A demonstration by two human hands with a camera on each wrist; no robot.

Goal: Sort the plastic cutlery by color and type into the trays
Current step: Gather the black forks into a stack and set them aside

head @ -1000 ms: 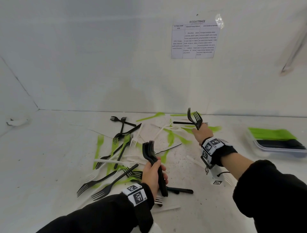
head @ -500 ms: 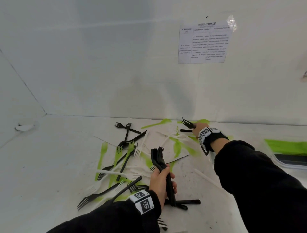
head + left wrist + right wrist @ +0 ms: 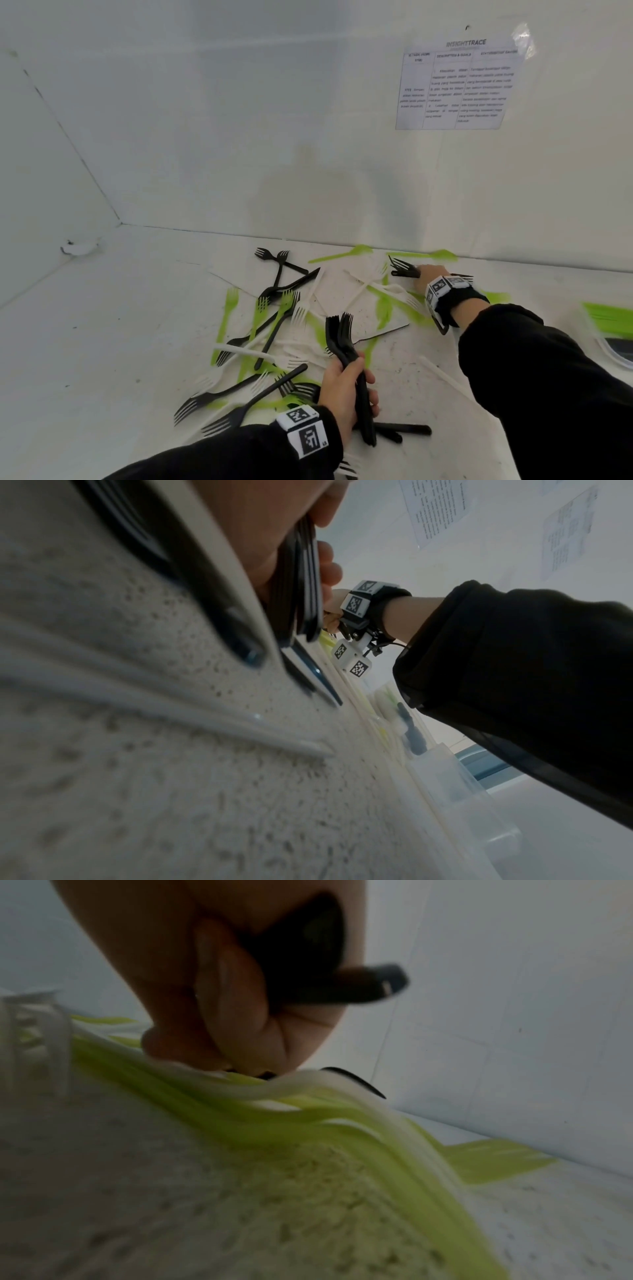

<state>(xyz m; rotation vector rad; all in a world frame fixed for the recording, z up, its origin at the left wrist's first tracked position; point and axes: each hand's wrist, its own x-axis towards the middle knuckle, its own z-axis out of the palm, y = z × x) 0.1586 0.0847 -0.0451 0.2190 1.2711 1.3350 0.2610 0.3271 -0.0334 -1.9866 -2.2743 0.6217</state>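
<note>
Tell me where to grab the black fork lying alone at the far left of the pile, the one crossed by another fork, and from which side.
Take that black fork by its handle, the end pointing right, away from the wall-side prongs at its left. Come from above with a thumb-and-finger pinch: it lies flat on the table, so there is likely no room beneath. The second fork crosses near its prongs, so grip right of the crossing.

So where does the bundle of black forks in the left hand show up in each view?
Head: bundle of black forks, lower centre, gripped upright by the left hand.
Left wrist: top centre, under the fingers.
Right wrist: not in it.
Shared landmark: right wrist's tagged band.
</note>
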